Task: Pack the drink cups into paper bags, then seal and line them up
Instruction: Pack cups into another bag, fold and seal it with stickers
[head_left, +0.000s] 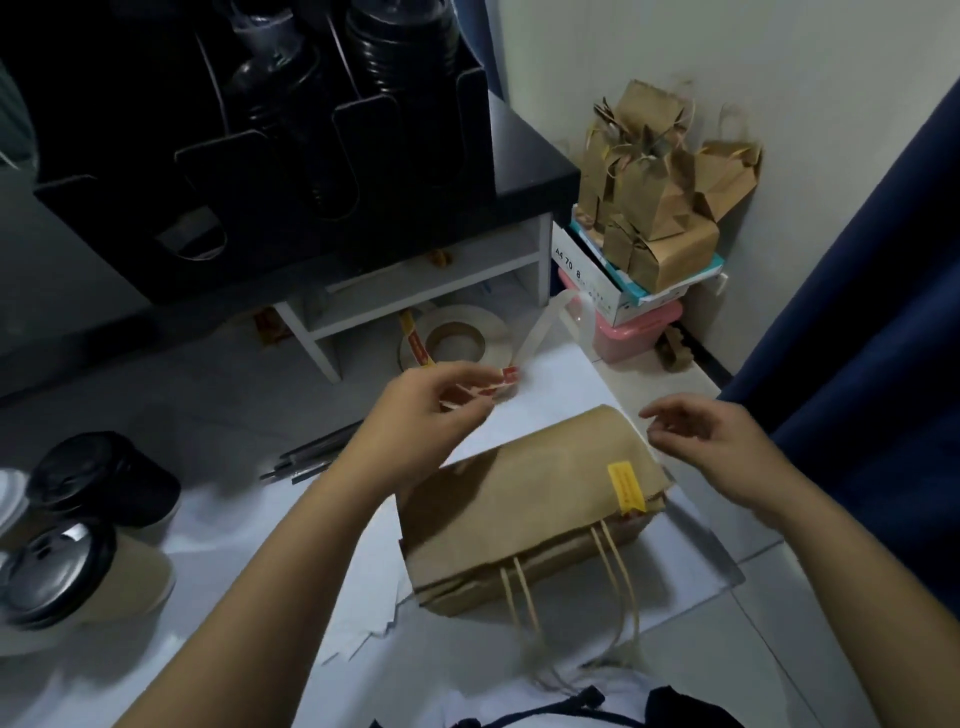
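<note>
A brown paper bag (524, 509) lies folded over on white sheets in front of me, its twine handles pointing toward me. A yellow sticker (626, 486) seals its right end. My left hand (431, 410) hovers beyond the bag's left end and pinches a red-and-white sticker (493, 387) pulled from the sticker roll (454, 340). Above the bag's right end my right hand (701, 441) hangs with loosely bent fingers, holding nothing. Two lidded drink cups (98, 483) (78, 577) stand at the left.
A black lid-and-cup organiser (249, 135) sits on a dark shelf at the back left. Several packed brown bags (660, 192) are piled on boxes at the back right. A blue curtain (857, 338) hangs along the right. Dark straws (311, 452) lie left of the bag.
</note>
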